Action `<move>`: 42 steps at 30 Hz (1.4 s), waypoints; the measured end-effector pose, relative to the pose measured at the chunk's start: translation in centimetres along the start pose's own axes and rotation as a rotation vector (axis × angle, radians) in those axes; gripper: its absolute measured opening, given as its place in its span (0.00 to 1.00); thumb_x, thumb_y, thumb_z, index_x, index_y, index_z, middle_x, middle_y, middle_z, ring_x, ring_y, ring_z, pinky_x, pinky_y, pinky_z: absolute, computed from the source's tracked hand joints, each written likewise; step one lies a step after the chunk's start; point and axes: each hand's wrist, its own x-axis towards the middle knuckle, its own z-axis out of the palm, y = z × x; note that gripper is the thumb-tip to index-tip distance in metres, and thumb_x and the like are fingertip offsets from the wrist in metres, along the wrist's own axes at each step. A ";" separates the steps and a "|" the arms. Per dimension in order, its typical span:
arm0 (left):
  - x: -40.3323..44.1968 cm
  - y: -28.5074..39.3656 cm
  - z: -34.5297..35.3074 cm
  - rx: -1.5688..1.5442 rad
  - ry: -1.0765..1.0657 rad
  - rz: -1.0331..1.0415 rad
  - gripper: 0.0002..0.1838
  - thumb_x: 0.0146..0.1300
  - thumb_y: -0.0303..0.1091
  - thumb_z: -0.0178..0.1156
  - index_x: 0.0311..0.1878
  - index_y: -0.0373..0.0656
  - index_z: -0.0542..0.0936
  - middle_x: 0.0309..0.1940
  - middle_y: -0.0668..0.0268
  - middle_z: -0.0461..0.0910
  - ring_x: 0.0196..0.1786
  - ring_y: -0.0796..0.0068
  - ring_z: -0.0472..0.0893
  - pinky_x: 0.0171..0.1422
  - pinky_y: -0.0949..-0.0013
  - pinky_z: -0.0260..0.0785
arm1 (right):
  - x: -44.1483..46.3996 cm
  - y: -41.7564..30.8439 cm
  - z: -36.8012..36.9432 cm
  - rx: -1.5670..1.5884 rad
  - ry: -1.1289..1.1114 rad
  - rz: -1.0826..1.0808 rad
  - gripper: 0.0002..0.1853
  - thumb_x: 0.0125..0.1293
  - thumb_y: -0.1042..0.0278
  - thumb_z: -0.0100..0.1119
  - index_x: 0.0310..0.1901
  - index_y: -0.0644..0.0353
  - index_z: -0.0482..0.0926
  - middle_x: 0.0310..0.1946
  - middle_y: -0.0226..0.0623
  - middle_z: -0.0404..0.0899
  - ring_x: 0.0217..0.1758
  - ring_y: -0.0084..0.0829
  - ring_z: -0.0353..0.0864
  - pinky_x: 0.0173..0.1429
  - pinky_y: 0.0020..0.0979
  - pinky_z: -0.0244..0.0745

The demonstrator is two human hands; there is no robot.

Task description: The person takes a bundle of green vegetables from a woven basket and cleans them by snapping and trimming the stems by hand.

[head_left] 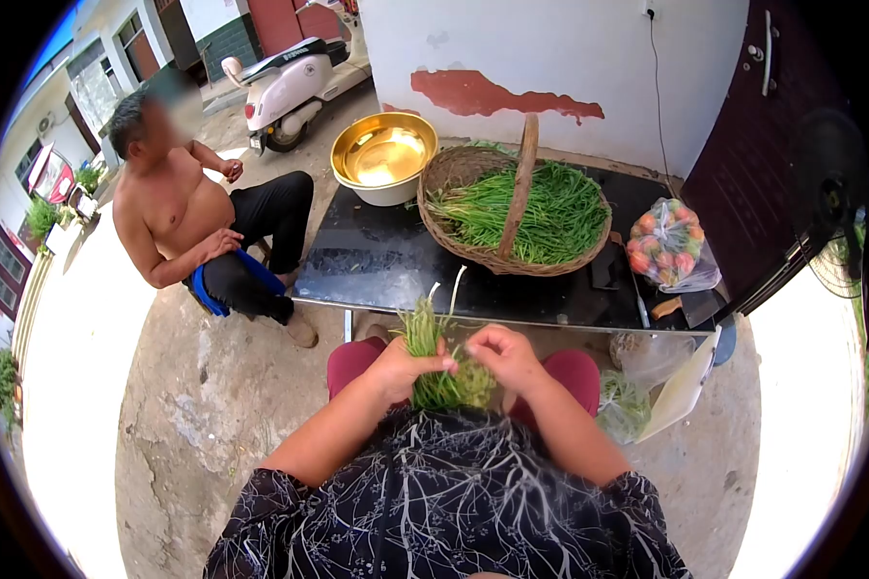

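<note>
My left hand is wrapped around a bunch of green stalks above my lap. Pale stem ends stick up from the top, and its greens also hang below the hand. My right hand is just to the right of it, thumb and fingers pinched together beside the stalks. Whatever may be between those fingertips is too small to make out. Beyond my hands, on the black table, stands a wicker basket heaped with long thin greens.
A gold-lined basin stands left of the basket. A bag of red fruit and a cleaver lie at the table's right. Plastic bags are below. A person sits at left; a scooter is parked behind.
</note>
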 end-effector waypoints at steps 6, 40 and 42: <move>0.2 0.4 -0.3 0.002 0.000 0.061 0.10 0.48 0.20 0.63 0.30 0.40 0.71 0.27 0.64 0.75 0.34 0.70 0.78 0.41 0.69 0.69 | 0.2 1.1 -1.5 -1.124 -0.031 0.102 0.07 0.56 0.68 0.59 0.32 0.62 0.79 0.28 0.32 0.74 0.29 0.22 0.74 0.35 0.23 0.69; 1.1 -0.6 -1.2 0.031 0.142 0.056 0.08 0.49 0.18 0.59 0.31 0.38 0.72 0.28 0.61 0.77 0.34 0.69 0.78 0.43 0.69 0.70 | 0.2 -6.3 -3.1 0.982 0.531 -0.076 0.08 0.69 0.59 0.41 0.41 0.53 0.67 0.24 0.30 0.69 0.29 0.26 0.71 0.40 0.33 0.72; 1.1 -0.7 -1.5 0.010 0.141 0.057 0.08 0.49 0.18 0.59 0.31 0.38 0.72 0.28 0.61 0.77 0.34 0.69 0.78 0.43 0.68 0.70 | 0.3 -5.1 -3.6 1.036 0.466 -0.144 0.09 0.68 0.58 0.43 0.42 0.52 0.67 0.22 0.27 0.64 0.24 0.22 0.63 0.32 0.25 0.65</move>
